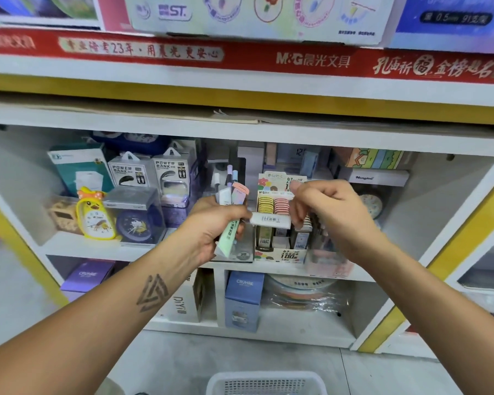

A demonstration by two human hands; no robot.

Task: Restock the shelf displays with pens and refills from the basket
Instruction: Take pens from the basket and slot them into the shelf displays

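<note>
Left of the lead-refill display box (280,223), the left hand (214,223) grips a bundle of flat pastel refill cases (231,215); its fingers cover their middles, so the count is unclear. In front of the display, a white case with a barcode (271,220) is pinched at its right end by the right hand (325,206), whose curled fingers hide part of the display's top card. Far below the display, the white basket (265,382) is cut off by the frame's lower edge, contents unseen.
</note>
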